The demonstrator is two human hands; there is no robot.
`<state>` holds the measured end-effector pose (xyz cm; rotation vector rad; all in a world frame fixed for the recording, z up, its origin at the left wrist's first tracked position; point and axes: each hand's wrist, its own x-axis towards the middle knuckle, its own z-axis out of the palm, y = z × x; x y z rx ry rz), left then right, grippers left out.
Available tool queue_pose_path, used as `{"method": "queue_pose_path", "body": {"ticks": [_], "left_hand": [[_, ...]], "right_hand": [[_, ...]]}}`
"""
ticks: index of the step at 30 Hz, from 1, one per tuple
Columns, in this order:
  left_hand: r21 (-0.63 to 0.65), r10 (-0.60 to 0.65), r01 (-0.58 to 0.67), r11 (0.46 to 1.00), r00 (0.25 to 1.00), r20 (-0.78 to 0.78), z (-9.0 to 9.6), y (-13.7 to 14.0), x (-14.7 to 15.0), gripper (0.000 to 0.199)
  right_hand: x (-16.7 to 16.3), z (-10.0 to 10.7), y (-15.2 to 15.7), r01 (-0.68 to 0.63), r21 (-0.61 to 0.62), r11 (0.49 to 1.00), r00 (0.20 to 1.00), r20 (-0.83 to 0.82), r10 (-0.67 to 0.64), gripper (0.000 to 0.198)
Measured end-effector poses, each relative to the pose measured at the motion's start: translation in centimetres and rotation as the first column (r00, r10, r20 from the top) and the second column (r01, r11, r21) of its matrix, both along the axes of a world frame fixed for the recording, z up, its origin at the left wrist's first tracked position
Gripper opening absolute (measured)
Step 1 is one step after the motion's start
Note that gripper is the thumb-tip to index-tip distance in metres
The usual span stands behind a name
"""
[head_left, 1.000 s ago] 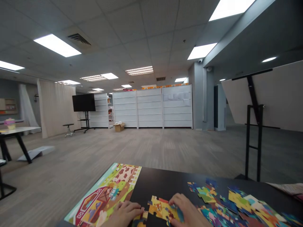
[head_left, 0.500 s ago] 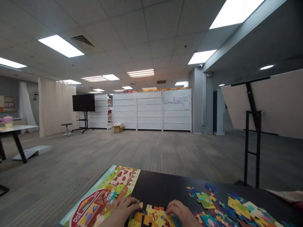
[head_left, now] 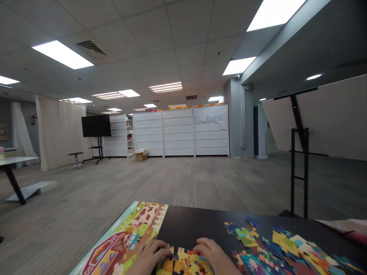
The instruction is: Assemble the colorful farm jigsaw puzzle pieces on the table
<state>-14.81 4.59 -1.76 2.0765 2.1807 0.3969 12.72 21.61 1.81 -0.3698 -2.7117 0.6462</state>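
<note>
Our left hand [head_left: 151,256] and right hand [head_left: 214,255] curve over the left and right of the puzzle pieces [head_left: 189,263], near on the black table [head_left: 189,224], whether pinching we cannot tell, so we'd best keep everything flat and aligned.

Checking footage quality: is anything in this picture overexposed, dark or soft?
Head view: ceiling lights burn out white; also in the head view, the top right corner is nearly black, and puzzle pieces beside the right hand look slightly soft.
</note>
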Motion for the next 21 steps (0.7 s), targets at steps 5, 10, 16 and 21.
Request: {"method": "queue_pose_path", "body": {"ticks": [5,10,16,21], "left_hand": [[0.068,-0.049,0.050,0.996,0.998,-0.025,-0.6,0.1,-0.1,0.057],[0.080,-0.055,0.060,0.995,0.996,-0.066,-1.8,0.6,-0.9,0.046],[0.088,-0.087,0.095,0.992,0.991,-0.097,-1.3,0.3,-0.5,0.042],[0.107,-0.108,0.121,0.987,0.987,-0.117,0.3,-0.6,0.5,0.056]], "right_hand": [[-4.0,-3.2,0.2,0.012,0.058,0.998,1.000,-0.004,-0.012,0.038],[-6.2,-5.3,0.8,-0.037,0.043,0.998,0.994,-0.106,0.042,0.025],[-6.5,-6.0,0.9,-0.037,0.030,0.999,0.985,-0.165,0.041,0.018],[-4.5,-3.6,0.0,-0.111,-0.008,0.994,0.971,-0.212,0.107,0.029]]}}
